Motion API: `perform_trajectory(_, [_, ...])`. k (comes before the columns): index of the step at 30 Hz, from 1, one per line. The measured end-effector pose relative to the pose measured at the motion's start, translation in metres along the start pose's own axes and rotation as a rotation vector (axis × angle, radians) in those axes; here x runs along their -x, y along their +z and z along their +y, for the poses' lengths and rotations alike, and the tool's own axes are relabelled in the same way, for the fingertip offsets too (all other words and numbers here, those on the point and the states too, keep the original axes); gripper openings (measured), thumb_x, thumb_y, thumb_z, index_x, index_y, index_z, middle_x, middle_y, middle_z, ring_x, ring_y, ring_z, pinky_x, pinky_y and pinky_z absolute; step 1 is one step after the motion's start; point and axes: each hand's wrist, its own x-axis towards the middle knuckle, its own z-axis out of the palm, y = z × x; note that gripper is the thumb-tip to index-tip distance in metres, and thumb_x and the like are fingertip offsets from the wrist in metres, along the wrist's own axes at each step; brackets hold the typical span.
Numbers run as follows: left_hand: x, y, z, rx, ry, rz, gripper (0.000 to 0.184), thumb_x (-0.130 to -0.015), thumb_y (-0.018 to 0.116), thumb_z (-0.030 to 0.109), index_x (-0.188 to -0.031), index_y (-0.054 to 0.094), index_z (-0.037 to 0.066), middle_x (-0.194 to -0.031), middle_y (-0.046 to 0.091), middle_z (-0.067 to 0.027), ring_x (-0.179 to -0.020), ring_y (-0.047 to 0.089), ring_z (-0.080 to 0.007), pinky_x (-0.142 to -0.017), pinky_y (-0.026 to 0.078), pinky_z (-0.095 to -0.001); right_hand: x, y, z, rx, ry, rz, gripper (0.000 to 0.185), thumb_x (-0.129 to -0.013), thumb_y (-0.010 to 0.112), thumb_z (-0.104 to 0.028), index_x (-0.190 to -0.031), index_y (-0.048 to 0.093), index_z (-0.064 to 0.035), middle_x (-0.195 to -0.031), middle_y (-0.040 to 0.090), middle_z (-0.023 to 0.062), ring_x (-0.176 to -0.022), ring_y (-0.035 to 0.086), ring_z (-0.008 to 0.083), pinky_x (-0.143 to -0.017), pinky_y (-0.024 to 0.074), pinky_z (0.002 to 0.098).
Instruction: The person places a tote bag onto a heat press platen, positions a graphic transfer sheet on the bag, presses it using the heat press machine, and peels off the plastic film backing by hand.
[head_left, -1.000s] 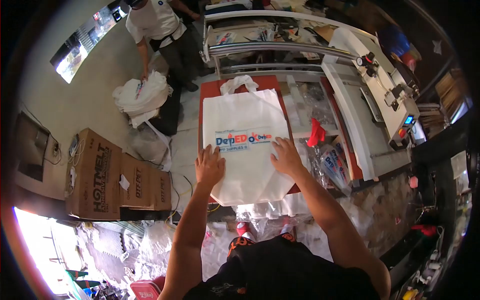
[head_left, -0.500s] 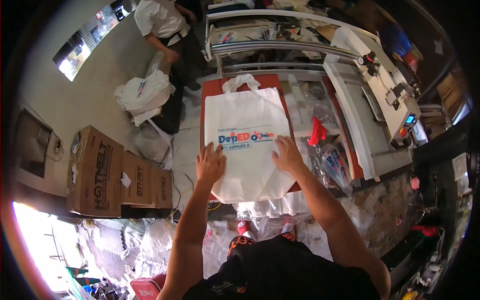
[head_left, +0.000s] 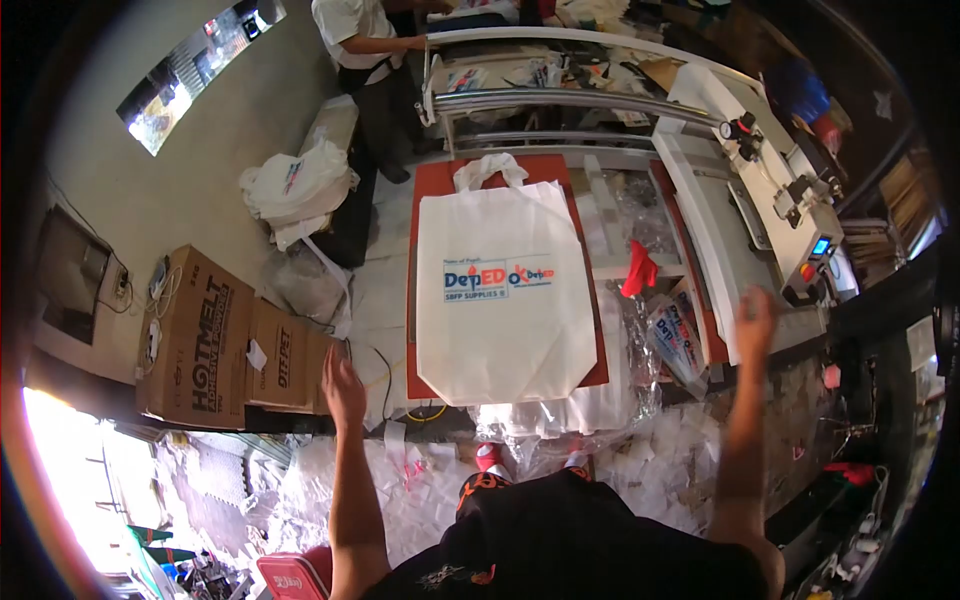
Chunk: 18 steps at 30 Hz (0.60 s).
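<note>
A white bag with a blue and red print lies flat on the red platen, its handle loop towards the back. My left hand hovers to the left of the bag, touching nothing, near the cardboard boxes; its fingers are extended. Off to the right, my right hand is raised near the front edge of the press machine, smeared by motion, so its fingers cannot be made out. Neither hand touches the bag.
Cardboard boxes stand at the left. A pile of white bags rests behind them. A co-worker stands at the back left, one hand on the machine's frame. A red cloth and plastic-wrapped prints lie right of the platen.
Both my hands have left the bag and moved apart, left hand leftward and right hand rightward. The co-worker has shifted right from the bag pile to the frame.
</note>
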Motion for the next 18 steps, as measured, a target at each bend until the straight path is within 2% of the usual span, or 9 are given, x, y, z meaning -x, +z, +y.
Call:
perform_trajectory(2, [0.046, -0.008, -0.064, -0.237, 0.033, 0.013, 0.037, -0.100, 0.047, 0.016, -0.131, 0.051, -0.004, -0.130, 0.056, -0.0248, -0.122, 0.052, -0.0405, -0.103, 0.042, -0.0451, -0.019, -0.030, 0.054, 0.319, 0.125, 0.049, 0.038, -0.092, 0.062, -0.023, -0.120, 0.057, 0.0011, -0.121, 0.059, 0.0208, -0.116, 0.055, 0.0385, -0.100, 0.0433, 0.0487])
perform_trajectory(4, [0.099, -0.011, -0.131, -0.535, 0.298, -0.058, 0.032, -0.099, 0.048, 0.020, -0.121, 0.057, -0.002, -0.123, 0.059, -0.0244, -0.115, 0.056, -0.0404, -0.097, 0.046, -0.0462, -0.031, -0.039, 0.102, 0.430, 0.121, 0.049, 0.041, -0.092, 0.062, -0.026, -0.121, 0.056, 0.0014, -0.123, 0.059, 0.0217, -0.117, 0.055, 0.0393, -0.100, 0.0435, 0.0492])
perform_trajectory(6, [0.150, -0.019, -0.137, -0.320, -0.038, -0.145, 0.029, -0.098, 0.052, 0.025, -0.108, 0.061, 0.000, -0.115, 0.062, -0.0241, -0.107, 0.059, -0.0406, -0.092, 0.048, -0.0469, -0.037, -0.032, 0.132, 0.363, 0.137, -0.265, 0.046, -0.092, 0.062, -0.032, -0.124, 0.055, 0.0009, -0.125, 0.057, 0.0228, -0.115, 0.055, 0.0417, -0.099, 0.0446, 0.0492])
perform_trajectory(7, [0.174, -0.028, -0.131, -0.269, -0.280, -0.270, 0.030, -0.095, 0.056, 0.030, -0.103, 0.064, 0.002, -0.110, 0.063, -0.0248, -0.103, 0.060, -0.0418, -0.091, 0.048, -0.0472, -0.041, -0.025, 0.141, 0.359, 0.130, -0.261, 0.046, -0.092, 0.062, -0.032, -0.124, 0.055, 0.0009, -0.125, 0.057, 0.0228, -0.115, 0.055, 0.0417, -0.099, 0.0446, 0.0492])
perform_trajectory(10, [0.253, -0.026, -0.162, -0.302, -0.463, -0.414, 0.035, -0.089, 0.062, 0.038, -0.099, 0.070, 0.006, -0.101, 0.067, -0.0257, -0.098, 0.064, -0.0446, -0.087, 0.051, -0.0499, -0.053, -0.013, 0.146, 0.332, 0.327, -0.381, 0.047, -0.089, 0.065, -0.033, -0.121, 0.056, -0.0002, -0.122, 0.058, 0.0235, -0.112, 0.056, 0.0432, -0.095, 0.0461, 0.0492])
perform_trajectory(11, [0.271, -0.033, -0.161, -0.233, -0.450, -0.474, 0.041, -0.087, 0.062, 0.045, -0.102, 0.071, 0.008, -0.096, 0.069, -0.0243, -0.096, 0.065, -0.0440, -0.087, 0.052, -0.0493, -0.054, -0.016, 0.145, 0.323, 0.312, -0.409, 0.042, -0.087, 0.068, -0.033, -0.112, 0.058, -0.0013, -0.116, 0.061, 0.0233, -0.109, 0.058, 0.0430, -0.092, 0.0469, 0.0496])
perform_trajectory(13, [0.319, -0.021, -0.208, -0.315, -0.400, -0.576, 0.032, -0.090, 0.057, 0.035, -0.100, 0.070, 0.008, -0.094, 0.070, -0.0225, -0.095, 0.067, -0.0403, -0.084, 0.053, -0.0486, -0.059, -0.025, 0.138, 0.313, 0.284, -0.426, 0.038, -0.085, 0.070, -0.034, -0.104, 0.060, -0.0024, -0.110, 0.063, 0.0231, -0.105, 0.059, 0.0428, -0.088, 0.0478, 0.0499])
perform_trajectory(15, [0.348, -0.018, -0.219, -0.572, -0.011, -1.095, 0.027, -0.088, 0.057, 0.033, -0.095, 0.070, 0.011, -0.101, 0.071, -0.0161, -0.095, 0.068, -0.0344, -0.080, 0.054, -0.0474, -0.046, -0.030, 0.121, 0.264, 0.208, -0.357, 0.036, -0.085, 0.070, -0.034, -0.103, 0.061, -0.0039, -0.104, 0.065, 0.0223, -0.103, 0.060, 0.0417, -0.086, 0.0480, 0.0495])
perform_trajectory(18, [0.365, -0.023, -0.180, -0.572, -0.142, -1.180, 0.022, -0.086, 0.061, 0.032, -0.088, 0.066, 0.010, -0.091, 0.070, -0.0142, -0.084, 0.069, -0.0320, -0.071, 0.054, -0.0467, -0.039, -0.044, 0.058, 0.129, 0.128, -0.400, 0.035, -0.086, 0.069, -0.037, -0.099, 0.059, -0.0058, -0.098, 0.066, 0.0208, -0.097, 0.061, 0.0424, -0.080, 0.0479, 0.0512])
